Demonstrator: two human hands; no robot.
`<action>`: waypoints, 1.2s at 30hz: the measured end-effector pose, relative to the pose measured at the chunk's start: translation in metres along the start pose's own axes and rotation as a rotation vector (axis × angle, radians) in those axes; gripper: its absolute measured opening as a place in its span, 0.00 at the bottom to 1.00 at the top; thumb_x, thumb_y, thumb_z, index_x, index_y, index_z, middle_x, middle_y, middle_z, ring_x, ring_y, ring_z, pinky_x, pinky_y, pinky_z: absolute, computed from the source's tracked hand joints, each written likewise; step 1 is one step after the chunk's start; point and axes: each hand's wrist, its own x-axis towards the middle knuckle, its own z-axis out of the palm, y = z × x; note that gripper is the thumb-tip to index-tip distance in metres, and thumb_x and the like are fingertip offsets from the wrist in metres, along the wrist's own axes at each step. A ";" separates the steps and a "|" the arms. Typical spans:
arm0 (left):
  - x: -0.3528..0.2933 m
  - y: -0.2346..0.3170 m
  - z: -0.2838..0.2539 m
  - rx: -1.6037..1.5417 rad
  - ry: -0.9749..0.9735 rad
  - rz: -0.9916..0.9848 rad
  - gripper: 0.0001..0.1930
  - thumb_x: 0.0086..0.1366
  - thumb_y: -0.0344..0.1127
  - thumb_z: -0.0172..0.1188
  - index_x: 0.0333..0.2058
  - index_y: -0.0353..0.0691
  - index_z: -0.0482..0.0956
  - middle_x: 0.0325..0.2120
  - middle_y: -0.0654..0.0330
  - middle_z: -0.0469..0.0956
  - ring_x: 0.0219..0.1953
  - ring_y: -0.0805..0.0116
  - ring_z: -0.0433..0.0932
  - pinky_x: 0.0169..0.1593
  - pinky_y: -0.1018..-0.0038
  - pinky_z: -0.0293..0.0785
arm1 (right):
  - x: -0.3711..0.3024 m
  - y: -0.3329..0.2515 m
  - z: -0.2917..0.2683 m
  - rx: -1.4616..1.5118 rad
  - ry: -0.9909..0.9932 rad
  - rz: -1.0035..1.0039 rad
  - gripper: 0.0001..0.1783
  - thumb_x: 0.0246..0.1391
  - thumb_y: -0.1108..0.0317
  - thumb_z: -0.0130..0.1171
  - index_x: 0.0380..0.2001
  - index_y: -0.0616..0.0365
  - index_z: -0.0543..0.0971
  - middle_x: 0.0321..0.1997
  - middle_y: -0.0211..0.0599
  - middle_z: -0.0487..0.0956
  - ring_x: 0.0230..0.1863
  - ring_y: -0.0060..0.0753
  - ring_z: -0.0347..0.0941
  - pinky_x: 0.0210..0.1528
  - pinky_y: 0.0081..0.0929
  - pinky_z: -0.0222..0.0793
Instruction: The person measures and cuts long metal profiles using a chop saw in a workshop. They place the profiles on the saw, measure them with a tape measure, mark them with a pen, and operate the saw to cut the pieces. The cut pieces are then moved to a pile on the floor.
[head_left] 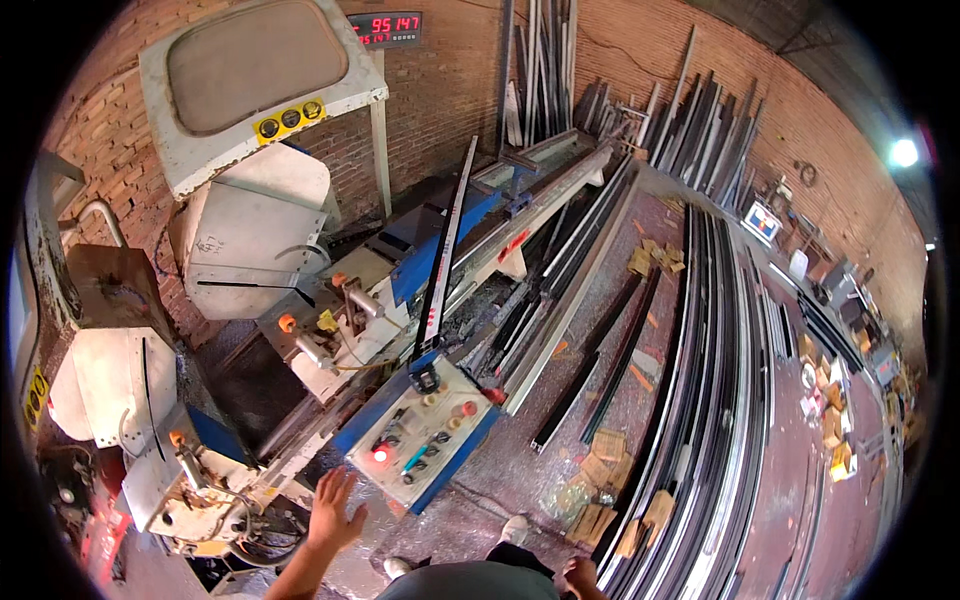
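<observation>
My left hand [335,510] is open, its fingers spread, beside the near left corner of a control box [455,415]. It holds nothing. The box has blue sides and a pale top with several buttons, among them a lit red button [381,454]. A teal pen-like object [414,459] lies on its top. A long narrow bar [450,240] rises from a black piece [425,374] at the box's far edge. At the lower edge, my right hand [580,575] hangs by my body with its fingers curled. Its inner side is hidden, so I cannot see anything it may hold.
A large saw machine with white guards [255,225] stands at the left, its long rail [540,205] running away. Long metal profiles [705,400] cover the floor at the right; cardboard pieces [608,450] lie near them. More profiles [705,130] lean on the brick wall.
</observation>
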 end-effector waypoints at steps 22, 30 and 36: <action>0.227 -0.056 0.023 0.215 0.475 -0.522 0.29 0.59 0.38 0.64 0.59 0.38 0.69 0.59 0.44 0.67 0.61 0.45 0.64 0.64 0.56 0.60 | 0.315 0.037 -0.192 0.135 0.143 -0.120 0.12 0.51 0.68 0.55 0.39 0.56 0.81 0.32 0.52 0.82 0.37 0.51 0.80 0.39 0.41 0.75; 0.366 0.088 0.051 -0.049 0.498 -0.125 0.25 0.61 0.29 0.60 0.57 0.37 0.70 0.62 0.48 0.65 0.64 0.47 0.62 0.66 0.57 0.57 | 0.333 -0.062 -0.218 0.085 -0.019 -0.184 0.15 0.55 0.63 0.55 0.43 0.55 0.81 0.29 0.47 0.82 0.31 0.44 0.80 0.36 0.35 0.75; 0.386 0.166 0.092 -0.120 0.265 0.099 0.24 0.56 0.27 0.62 0.54 0.35 0.74 0.58 0.46 0.69 0.61 0.43 0.66 0.65 0.54 0.60 | 0.383 -0.049 -0.254 0.016 0.017 -0.126 0.14 0.52 0.64 0.56 0.41 0.54 0.82 0.31 0.47 0.82 0.34 0.45 0.81 0.38 0.36 0.76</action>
